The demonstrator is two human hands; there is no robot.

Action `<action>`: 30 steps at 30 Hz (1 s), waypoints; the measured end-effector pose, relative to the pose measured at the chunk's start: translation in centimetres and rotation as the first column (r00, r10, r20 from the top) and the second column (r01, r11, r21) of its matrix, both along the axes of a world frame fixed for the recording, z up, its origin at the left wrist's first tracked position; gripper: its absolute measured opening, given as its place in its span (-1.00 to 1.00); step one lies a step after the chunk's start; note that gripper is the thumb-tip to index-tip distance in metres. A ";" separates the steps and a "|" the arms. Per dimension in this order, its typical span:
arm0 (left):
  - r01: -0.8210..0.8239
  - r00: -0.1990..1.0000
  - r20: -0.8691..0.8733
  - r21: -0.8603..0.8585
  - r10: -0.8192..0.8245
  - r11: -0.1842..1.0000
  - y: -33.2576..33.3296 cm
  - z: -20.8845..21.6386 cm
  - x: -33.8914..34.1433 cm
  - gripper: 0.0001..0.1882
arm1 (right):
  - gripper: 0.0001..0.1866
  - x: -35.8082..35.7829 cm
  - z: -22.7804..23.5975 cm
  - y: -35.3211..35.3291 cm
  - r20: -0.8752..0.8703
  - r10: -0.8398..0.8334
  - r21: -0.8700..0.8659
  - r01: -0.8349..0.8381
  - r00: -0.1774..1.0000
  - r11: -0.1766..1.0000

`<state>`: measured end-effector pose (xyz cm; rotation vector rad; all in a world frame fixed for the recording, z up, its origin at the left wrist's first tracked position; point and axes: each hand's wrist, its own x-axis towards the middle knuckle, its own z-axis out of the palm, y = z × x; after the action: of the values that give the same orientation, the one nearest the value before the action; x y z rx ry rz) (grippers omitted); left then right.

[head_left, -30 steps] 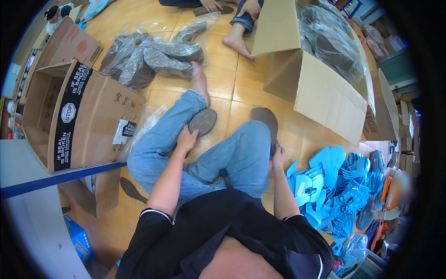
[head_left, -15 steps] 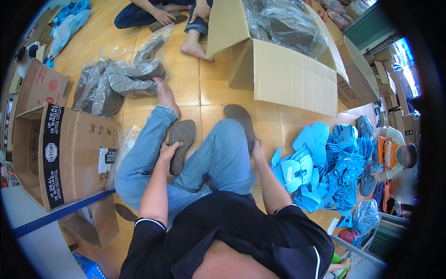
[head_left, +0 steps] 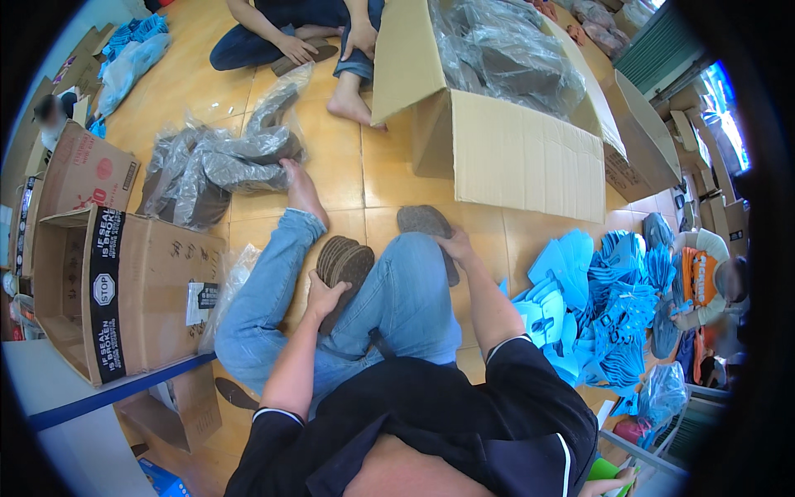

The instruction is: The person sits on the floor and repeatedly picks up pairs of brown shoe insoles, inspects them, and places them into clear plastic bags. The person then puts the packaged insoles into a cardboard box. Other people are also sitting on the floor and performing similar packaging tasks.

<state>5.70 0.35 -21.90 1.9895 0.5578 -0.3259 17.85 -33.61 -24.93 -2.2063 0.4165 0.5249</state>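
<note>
Between my bent legs, my left hand is closed round a stack of dark brown shoe soles, whose edges fan out at the top left. My right hand, beyond my right knee, grips the side of a grey-brown shoe sole. Part of that sole is hidden behind the knee, and whether more soles lie under it I cannot tell. By my left foot, more brown soles lie in clear plastic bags on the tiled floor.
A large open carton of bagged soles stands ahead on the right. Blue flat cut pieces are heaped at my right. Open brown cartons stand on my left. Facing me, another person sits with a hand on a sole.
The soles in my left hand have turned and spread, so several edges now show. My right hand has shifted up along its sole, which now lies differently. The whole view has shifted slightly.
</note>
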 end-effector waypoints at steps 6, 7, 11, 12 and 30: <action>-0.202 0.978 0.025 -0.134 0.208 0.970 0.3 2.2 -0.1 -0.12 | -0.12 0.7 2.1 1.2 0.013 0.040 0.224 -0.042 0.999 0.974; -0.235 0.969 0.018 -0.241 0.247 0.942 0.9 2.8 -0.2 -0.17 | -0.15 1.2 2.6 0.8 0.120 0.127 0.139 -0.143 0.985 0.980; -0.286 0.887 0.085 -0.671 0.454 0.684 2.8 5.6 -1.6 -0.32 | -0.25 2.6 2.3 -0.1 0.336 0.360 -0.319 -0.254 0.871 0.913; -0.290 0.882 0.041 -0.738 0.469 0.609 3.1 6.5 -2.2 -0.35 | -0.28 2.9 1.7 -0.2 0.458 0.399 -0.419 -0.202 0.794 0.885; -0.206 0.698 0.090 -0.925 0.711 0.319 3.9 15.5 -5.4 -0.28 | -0.18 14.2 4.1 13.4 -0.058 0.182 0.622 -0.107 0.982 0.776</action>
<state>0.27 4.30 -6.44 0.7227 0.4735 0.2805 32.02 -20.26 -20.87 -1.5747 0.0996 0.7543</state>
